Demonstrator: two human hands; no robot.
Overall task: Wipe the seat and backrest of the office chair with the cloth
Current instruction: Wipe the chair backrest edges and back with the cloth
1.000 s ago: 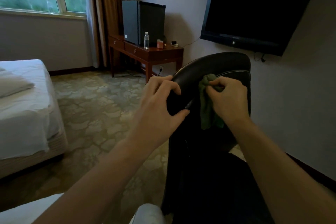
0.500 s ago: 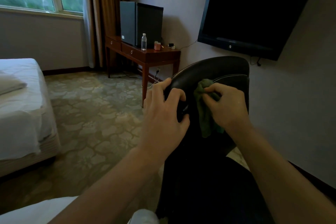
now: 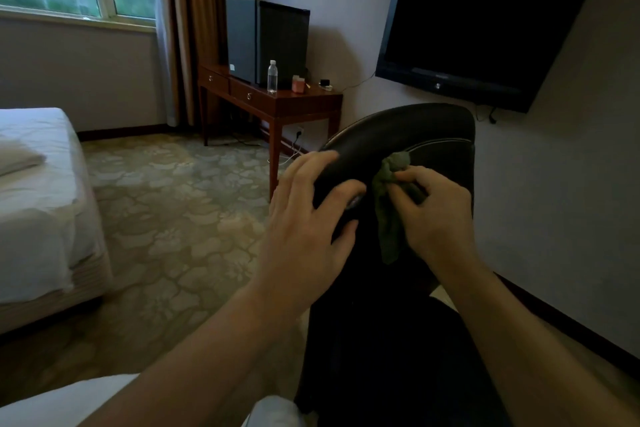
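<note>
— Two hands are working on the chair point(image 3: 433, 340): my left hand point(image 3: 308, 222) is curling over the near-left edge of the backrest point(image 3: 401, 133) and gripping it, while my right hand point(image 3: 438, 215) is pinching the green cloth point(image 3: 388, 218) against the top edge, just right of the left.

— What's worrying you?

— The cloth is bunching into a wad, with most of it dangling below my fingers. I'm guessing only a small patch is touching, so I could be missing strips.

— And the chair itself?

— If it's swivelling under my push, my left grip could be sliding off that smooth cover. The seat is lying low and near, too dark for telling whether it's wiped.
</note>
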